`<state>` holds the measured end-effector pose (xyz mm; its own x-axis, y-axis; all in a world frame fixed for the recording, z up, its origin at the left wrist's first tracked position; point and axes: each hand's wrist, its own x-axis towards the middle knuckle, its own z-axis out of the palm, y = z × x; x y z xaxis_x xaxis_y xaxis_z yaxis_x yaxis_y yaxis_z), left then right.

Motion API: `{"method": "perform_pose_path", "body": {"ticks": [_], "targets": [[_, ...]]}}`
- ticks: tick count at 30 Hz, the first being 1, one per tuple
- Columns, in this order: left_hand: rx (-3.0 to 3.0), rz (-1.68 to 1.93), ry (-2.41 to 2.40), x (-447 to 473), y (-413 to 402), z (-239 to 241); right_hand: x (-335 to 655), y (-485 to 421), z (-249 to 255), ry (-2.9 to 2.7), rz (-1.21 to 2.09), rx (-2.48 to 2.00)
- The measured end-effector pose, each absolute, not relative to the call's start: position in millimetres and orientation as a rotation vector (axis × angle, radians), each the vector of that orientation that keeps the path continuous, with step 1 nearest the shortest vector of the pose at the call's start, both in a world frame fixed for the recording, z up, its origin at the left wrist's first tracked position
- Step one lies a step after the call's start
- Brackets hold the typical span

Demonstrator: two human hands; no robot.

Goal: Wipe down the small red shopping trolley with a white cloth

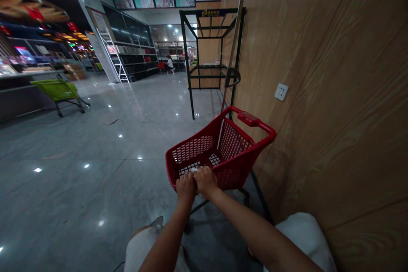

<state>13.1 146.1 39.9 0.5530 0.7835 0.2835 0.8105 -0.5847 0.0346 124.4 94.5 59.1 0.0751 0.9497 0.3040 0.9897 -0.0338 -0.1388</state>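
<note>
A red plastic shopping cart [219,144] stands in front of me, its basket bearing a grid of holes and its handle on the far right side. Both my hands meet at the basket's near rim. My left hand [185,187] is closed over this rim, with its fingertips hidden on the inner side. Right beside it, my right hand [205,180] is closed around a crumpled white cloth [194,170], pressed against the same edge. Only small bits of the cloth show, so its exact kind is unclear. Inside, the basket bottom shows through its openings.
A wood-panelled wall [318,114] with a socket [281,92] runs close on the right. Behind the cart stand a dark metal rack [191,76] and a leaning pole [239,21]. Further off are a green cart [55,89], a ladder [116,61] and a crouching person [170,64].
</note>
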Motion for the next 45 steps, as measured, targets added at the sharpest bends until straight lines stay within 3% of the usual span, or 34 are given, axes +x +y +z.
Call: {"method": "perform_pose_path", "body": {"ticks": [5, 12, 22, 32, 41, 45], "targets": [[-2.720, -0.384, -1.306, 4.4, 150.7, 44.0, 157.2, 84.8, 72.1, -2.045, -0.122, -1.997], [-2.712, -0.374, -1.325, 10.5, 149.5, 42.7, 272.3, 32.5, 101.5, -1.878, -0.359, -2.242], [-2.686, -0.460, -1.352, 19.2, 144.4, 41.7, 124.4, 103.3, 64.5, -1.969, -0.120, -2.092], [-2.698, -0.445, -1.289, 8.0, 141.9, 33.1, 239.7, 48.2, 97.0, -1.978, -0.350, -2.221], [-2.660, -0.501, -1.370, 21.1, 133.3, 33.4, 130.1, 88.4, 59.8, -1.999, -0.213, -2.066], [-2.726, -0.435, -1.266, 9.7, 140.5, 34.3, 157.6, 83.1, 63.9, -2.216, -0.195, -1.943]]}}
